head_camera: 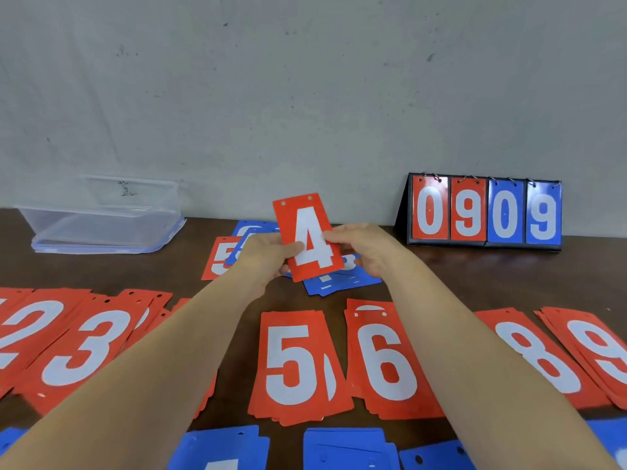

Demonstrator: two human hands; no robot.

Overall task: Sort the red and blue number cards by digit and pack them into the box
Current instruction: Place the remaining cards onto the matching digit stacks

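Plastic box, clear, rectangular [68, 225]: far-left corner of the dark wooden table [475, 276], at the back edge, well apart from both hands. No cards visible inside.
Red "2" pile [20, 330] & red "3" pile [84, 347]: near-left, loosely fanned, overlapping each other.
Left hand [264, 256]: thumb on the card face, fingers curled behind, pinching its left side.
Red card w/ white "4" [307, 239]: lifted off the table at mid-table, upright, leaning a bit left, punch holes on top.
Unsorted heap of blue & red cards [339, 283]: under the hands, twd the back edge.
Right hand [363, 249]: thumb on the card's right edge, fingers curled behind, also gripping it.
Red "5" pile [291, 364] & red "6" pile [386, 361]: near-centre, side by side, edges touching.
Red "8" pile [536, 357] & red "9" pile [604, 351]: near-right, overlapping.
Black flip scoreboard [485, 215]: far-right, back edge, reads 0 9 0 9.
Blue piles [346, 446]: along the near edge, digits mostly cropped.
Step (est.): placing the "4". Its pile prob. lies btwn "3" and "5", but the left forearm hides that spot, so can't tell.
Risk 1: forearms pass over fanned, slick piles, so a low sweep could scatter them and mix digits.
Risk 2: neighbours touch, so a loose drop could land on "3" or "5".
Risk 3: a flipped 6 or 9 gets misfiled.
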